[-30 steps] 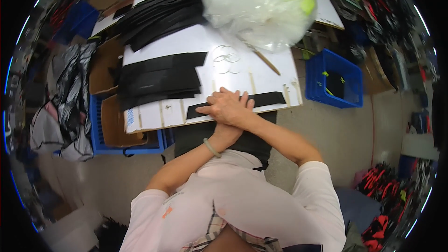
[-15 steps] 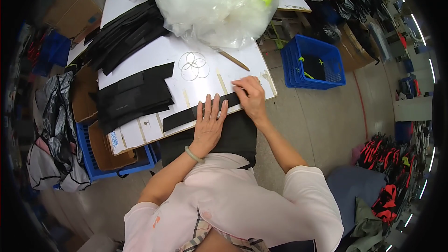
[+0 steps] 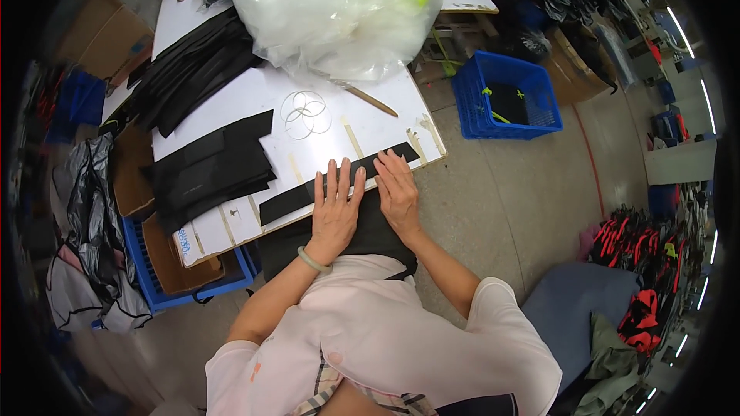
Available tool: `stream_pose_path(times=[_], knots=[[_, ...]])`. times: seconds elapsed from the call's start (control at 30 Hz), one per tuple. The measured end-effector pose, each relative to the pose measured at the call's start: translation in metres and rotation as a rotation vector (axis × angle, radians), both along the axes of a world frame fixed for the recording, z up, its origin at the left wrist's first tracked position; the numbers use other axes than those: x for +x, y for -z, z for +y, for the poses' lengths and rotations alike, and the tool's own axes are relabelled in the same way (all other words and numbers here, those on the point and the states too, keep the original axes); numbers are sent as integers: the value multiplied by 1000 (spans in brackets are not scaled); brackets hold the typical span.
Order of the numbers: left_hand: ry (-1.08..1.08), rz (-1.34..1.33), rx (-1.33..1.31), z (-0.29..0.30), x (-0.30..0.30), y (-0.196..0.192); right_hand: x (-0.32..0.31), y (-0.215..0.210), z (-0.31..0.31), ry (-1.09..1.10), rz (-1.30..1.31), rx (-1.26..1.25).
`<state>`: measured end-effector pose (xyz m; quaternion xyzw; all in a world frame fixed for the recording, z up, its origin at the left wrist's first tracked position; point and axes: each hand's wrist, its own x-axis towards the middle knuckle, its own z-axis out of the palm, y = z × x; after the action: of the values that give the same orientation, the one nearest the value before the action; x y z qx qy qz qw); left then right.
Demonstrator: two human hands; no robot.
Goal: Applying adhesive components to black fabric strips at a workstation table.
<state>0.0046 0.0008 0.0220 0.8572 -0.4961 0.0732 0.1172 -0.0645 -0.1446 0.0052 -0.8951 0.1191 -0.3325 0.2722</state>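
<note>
Head view: we see the left hand (image 3: pixel 335 216) lying flat, its fingers extended across a black strip (image 3: pixel 290 204). The right hand (image 3: pixel 398 196), just beside it but apart, is likewise unclenched, fingers slightly bent, fingertips touching the strip toward its right end. We find the strip along the near edge of the white table (image 3: pixel 254 91).

The left fingers (image 3: pixel 332 179) lie slightly spread across a black strip (image 3: pixel 287 203) near the edge of the counter (image 3: pixel 389 129); the right fingers (image 3: pixel 395 169) touch it just to their right. Beyond the fingers sit thin rings (image 3: pixel 306 115), a slim brown tool (image 3: pixel 372 102) and a bulging clear bag (image 3: pixel 339 15); to their left, a black stack (image 3: pixel 216 166).
</note>
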Motion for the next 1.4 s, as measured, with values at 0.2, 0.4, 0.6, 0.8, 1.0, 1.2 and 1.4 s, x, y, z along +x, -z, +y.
stream_pose_path(times=[0.2,0.4,0.6,0.8,1.0,1.2,1.4], knots=[[6,13,-36,0,1,-5,8,-22,-6,33,40,-22],[66,28,-59,4,0,6,60,-63,4,-381,21,94],[-214,368,-423,-5,1,1,106,-57,63,-754,269,-138],[-31,81,-168,0,1,24,123,-33,74,-752,426,36],[-8,93,-174,0,2,24,127,-30,78,-692,445,165],[7,102,-211,-1,3,21,126,-30,77,-658,382,177],[7,85,-198,0,4,19,126,-29,80,-643,372,189]])
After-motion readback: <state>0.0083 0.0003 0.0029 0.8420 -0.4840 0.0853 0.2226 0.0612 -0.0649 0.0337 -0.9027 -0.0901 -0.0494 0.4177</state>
